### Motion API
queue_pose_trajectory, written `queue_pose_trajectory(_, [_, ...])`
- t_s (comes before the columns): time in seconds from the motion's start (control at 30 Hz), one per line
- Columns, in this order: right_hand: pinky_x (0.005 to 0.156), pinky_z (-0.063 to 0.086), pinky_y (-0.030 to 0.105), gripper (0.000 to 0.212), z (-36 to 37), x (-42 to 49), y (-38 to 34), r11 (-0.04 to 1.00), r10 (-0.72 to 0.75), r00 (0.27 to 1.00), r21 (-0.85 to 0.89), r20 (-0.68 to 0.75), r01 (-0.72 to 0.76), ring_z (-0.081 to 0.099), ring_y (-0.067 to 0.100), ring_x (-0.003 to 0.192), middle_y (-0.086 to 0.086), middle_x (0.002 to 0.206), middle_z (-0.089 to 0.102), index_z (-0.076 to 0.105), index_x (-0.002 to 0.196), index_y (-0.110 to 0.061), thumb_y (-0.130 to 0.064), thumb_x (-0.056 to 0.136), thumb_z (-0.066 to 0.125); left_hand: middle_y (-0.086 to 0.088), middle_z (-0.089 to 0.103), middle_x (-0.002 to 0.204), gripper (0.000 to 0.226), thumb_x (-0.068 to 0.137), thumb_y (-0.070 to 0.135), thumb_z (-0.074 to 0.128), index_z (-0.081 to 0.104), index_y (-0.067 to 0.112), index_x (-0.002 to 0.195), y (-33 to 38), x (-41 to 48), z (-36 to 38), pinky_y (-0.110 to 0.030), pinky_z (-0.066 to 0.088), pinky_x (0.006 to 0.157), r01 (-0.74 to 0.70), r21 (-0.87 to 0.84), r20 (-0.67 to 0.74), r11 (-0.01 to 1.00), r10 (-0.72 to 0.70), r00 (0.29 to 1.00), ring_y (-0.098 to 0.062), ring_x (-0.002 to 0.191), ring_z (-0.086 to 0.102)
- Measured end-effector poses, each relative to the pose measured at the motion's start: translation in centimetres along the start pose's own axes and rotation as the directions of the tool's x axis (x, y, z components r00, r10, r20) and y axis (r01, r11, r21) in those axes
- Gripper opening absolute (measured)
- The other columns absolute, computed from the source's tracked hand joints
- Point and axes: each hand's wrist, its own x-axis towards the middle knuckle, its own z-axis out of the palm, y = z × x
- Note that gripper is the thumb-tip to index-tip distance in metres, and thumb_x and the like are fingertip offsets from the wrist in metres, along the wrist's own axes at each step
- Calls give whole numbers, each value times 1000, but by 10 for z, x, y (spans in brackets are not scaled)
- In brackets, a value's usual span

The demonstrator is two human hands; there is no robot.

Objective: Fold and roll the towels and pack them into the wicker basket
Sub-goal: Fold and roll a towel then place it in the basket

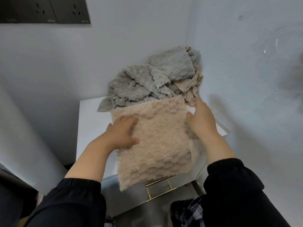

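Observation:
A beige fluffy towel (157, 141) lies spread flat on the white cabinet top (89, 118), its near edge hanging over the front. My left hand (122, 132) presses flat on the towel's left side with straight fingers. My right hand (200, 119) rests flat on the towel's right edge, fingers extended toward the wall. Behind it sits a crumpled heap of grey towels (141, 86) mixed with another beige towel (190, 86), piled against the wall corner. No wicker basket is in view.
The cabinet stands in a corner of white walls. A drawer front with a gold bar handle (161, 189) shows below the towel. Dark wall sockets (44, 10) sit at the top left. A plaid cloth (188, 212) lies low by my right sleeve.

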Motion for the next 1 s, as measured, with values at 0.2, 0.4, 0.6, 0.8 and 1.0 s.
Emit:
queue_pose_trajectory(0.2, [68, 58, 33, 20, -16, -9, -3, 995, 29, 826, -93, 563, 28, 68, 18, 55, 7, 66, 71, 69, 81, -3, -12, 91, 54, 3, 13, 160, 67, 93, 48, 50, 22, 26, 150, 9, 1, 12, -49, 15, 117, -49, 37, -103, 998, 53, 993, -22, 147, 6])
queue_pose_trajectory(0.4, [66, 56, 35, 22, -7, -6, 1, 996, 13, 921, -90, 390, 24, 67, 26, 67, 13, 80, 72, 69, 87, -4, -12, 90, 49, -1, 37, 148, 51, 94, 46, 48, 43, 22, 139, 9, 6, 13, -46, 31, 110, -11, 86, -95, 996, 20, 995, -22, 136, 31])
queue_pose_trajectory(0.6, [91, 43, 33, 41, 27, 11, 10, 997, -67, 980, -24, 190, 73, 50, 27, 115, 11, 135, 45, 46, 136, -10, -19, 95, 48, -9, 42, 139, 48, 92, 27, 53, 43, 14, 137, -2, 14, 6, -41, 40, 101, 171, -82, -309, 982, -188, 932, -29, 125, 39])
queue_pose_trajectory(0.8, [72, 40, 28, 50, 37, 31, 12, 982, 165, 981, 75, 103, -173, 58, 27, 95, 14, 132, 51, 33, 144, -10, -21, 97, 46, -18, 57, 121, 55, 87, 17, 57, 38, 10, 138, -10, 24, -1, -40, 45, 84, 316, -259, -363, 913, -395, 844, -35, 115, 47])
queue_pose_trajectory(1.0, [61, 44, 28, 58, 32, 42, 13, 866, 332, 933, 347, 141, -361, 56, 19, 68, 10, 104, 62, 44, 137, -8, -2, 82, 61, -14, 65, 109, 47, 84, 5, 57, 51, 9, 130, -19, 32, -6, -26, 36, 75, 289, -506, -364, 813, -505, 783, -31, 107, 57])
